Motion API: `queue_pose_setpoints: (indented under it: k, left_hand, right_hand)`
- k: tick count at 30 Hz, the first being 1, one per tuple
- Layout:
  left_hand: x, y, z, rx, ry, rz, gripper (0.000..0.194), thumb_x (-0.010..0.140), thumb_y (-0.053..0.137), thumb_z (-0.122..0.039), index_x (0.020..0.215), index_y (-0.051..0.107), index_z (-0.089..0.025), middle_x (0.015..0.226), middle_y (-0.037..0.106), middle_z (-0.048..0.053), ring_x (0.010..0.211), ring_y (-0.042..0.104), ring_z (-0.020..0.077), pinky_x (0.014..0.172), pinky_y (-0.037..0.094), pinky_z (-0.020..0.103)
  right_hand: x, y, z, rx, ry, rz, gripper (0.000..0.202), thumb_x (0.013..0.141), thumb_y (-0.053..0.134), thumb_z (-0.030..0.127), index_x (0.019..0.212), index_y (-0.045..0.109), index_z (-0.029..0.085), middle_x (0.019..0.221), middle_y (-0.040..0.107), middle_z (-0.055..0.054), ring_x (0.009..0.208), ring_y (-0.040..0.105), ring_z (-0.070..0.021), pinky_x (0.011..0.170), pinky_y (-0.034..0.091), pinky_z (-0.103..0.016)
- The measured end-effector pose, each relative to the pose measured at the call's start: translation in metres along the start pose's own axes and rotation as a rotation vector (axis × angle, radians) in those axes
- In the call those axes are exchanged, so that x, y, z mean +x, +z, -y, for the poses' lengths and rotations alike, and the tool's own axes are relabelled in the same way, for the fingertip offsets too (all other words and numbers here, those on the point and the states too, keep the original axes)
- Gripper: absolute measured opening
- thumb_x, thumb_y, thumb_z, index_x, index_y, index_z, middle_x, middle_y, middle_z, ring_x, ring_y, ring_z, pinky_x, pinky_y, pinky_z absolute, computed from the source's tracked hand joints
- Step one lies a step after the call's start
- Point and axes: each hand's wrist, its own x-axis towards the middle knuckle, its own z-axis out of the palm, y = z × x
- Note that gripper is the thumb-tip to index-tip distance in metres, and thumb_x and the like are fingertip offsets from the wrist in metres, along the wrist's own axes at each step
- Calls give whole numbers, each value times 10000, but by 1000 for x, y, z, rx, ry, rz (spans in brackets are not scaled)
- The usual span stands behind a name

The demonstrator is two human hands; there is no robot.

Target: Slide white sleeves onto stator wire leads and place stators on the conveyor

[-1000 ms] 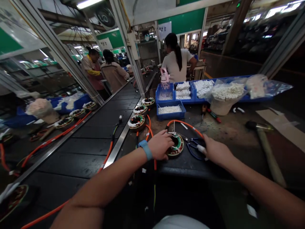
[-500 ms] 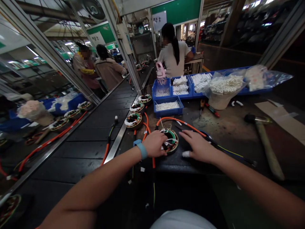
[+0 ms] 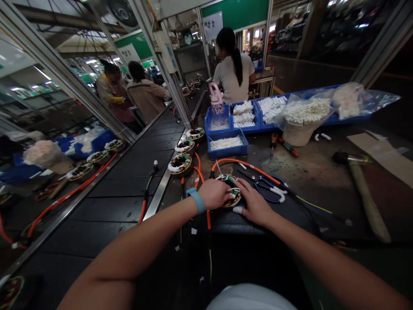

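Observation:
A round wound stator [image 3: 237,199] with a green and white top lies on the bench, an orange cable [image 3: 245,162] running from it. My left hand [image 3: 214,193] reaches over its left side with fingers bent inward; what they pinch, if anything, is too small to make out. At the stator's right edge, my right hand [image 3: 253,200] rests with its fingers apart and the thumb, wrapped in white, near the rim. Scissors with blue and white handles [image 3: 272,191] lie just right of that hand.
A blue tray of thin white ties [image 3: 227,146] stands behind the stator. Several stators [image 3: 180,164] line the conveyor edge [image 3: 156,196] at left. A hammer [image 3: 368,200] lies at right, near a tub of white pieces [image 3: 298,129]. A person [image 3: 234,71] sits beyond.
My right hand has moved left onto the stator's edge, uncovering the scissors. My left hand has shifted slightly right, its fingers more curled over the stator.

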Motion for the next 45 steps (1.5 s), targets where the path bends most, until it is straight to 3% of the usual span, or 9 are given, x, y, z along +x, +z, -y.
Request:
queue_pose_setpoints:
  k: [5, 9, 14, 22, 29, 33, 35, 40, 45]
  left_hand:
    - [-6, 8, -15, 31, -29, -111, 350, 858, 449, -449, 814, 645, -161, 843, 683, 94, 824, 627, 240, 760, 466, 353]
    - [-3, 9, -13, 75, 1, -70, 441, 664, 634, -554, 842, 630, -150, 876, 675, 103, 860, 615, 279, 797, 467, 388]
    - [6, 12, -11, 83, -51, -13, 336, 676, 617, -450, 870, 618, -176, 875, 671, 89, 840, 627, 276, 755, 482, 381]
    - [15, 8, -3, 51, 17, 108, 499, 575, 685, -526, 921, 617, -173, 900, 675, 99, 856, 632, 309, 777, 481, 410]
    - [15, 4, -10, 72, -9, 138, 264, 612, 663, -434, 732, 632, -201, 755, 668, 53, 771, 639, 265, 698, 482, 352]
    - [10, 2, -14, 103, 12, 77, 236, 645, 671, -418, 709, 615, -198, 775, 665, 56, 835, 620, 256, 788, 458, 361]
    - [5, 2, -11, 89, 32, 49, 325, 636, 699, -453, 790, 613, -180, 834, 666, 73, 886, 605, 268, 862, 429, 398]
    - [-13, 7, 2, 16, 103, -53, 827, 501, 798, -519, 1161, 484, -131, 1124, 585, 142, 1060, 519, 298, 952, 369, 425]
    - [-20, 14, 10, 35, 120, -69, 406, 679, 726, -412, 963, 592, -154, 926, 638, 85, 957, 556, 246, 957, 354, 393]
  right_hand:
    - [0, 2, 0, -7, -10, -20, 913, 704, 637, 192, 1446, 115, 289, 1474, 203, -76, 1285, 347, -244, 1032, 353, -402]
    - [0, 2, -1, -6, -19, -23, 939, 674, 628, 141, 1447, 115, 284, 1474, 202, -75, 1296, 328, -244, 1042, 341, -405]
    - [-1, 2, -1, 2, -13, -30, 922, 687, 629, 154, 1445, 122, 288, 1468, 216, -82, 1284, 347, -242, 1032, 351, -405]
    - [0, 1, 0, 12, -10, -24, 954, 657, 644, 138, 1445, 124, 281, 1470, 209, -88, 1277, 352, -256, 1029, 350, -411]
    - [1, -1, 3, -9, -12, -29, 918, 642, 596, 80, 1436, 171, 257, 1468, 229, -85, 1259, 375, -244, 1023, 355, -393]
    - [1, 0, 2, 2, -29, -32, 916, 652, 590, 87, 1438, 162, 284, 1476, 228, -60, 1254, 382, -234, 1014, 361, -397]
    - [2, 1, 0, 20, -33, -36, 925, 651, 608, 98, 1438, 162, 287, 1475, 233, -58, 1276, 356, -232, 1024, 351, -399]
    - [1, 2, -2, 30, -34, -48, 940, 644, 652, 122, 1438, 174, 285, 1467, 256, -65, 1285, 343, -246, 1036, 334, -418]
    - [0, 1, -1, 14, -29, -47, 945, 649, 661, 127, 1439, 167, 288, 1467, 256, -67, 1259, 378, -240, 1021, 351, -408]
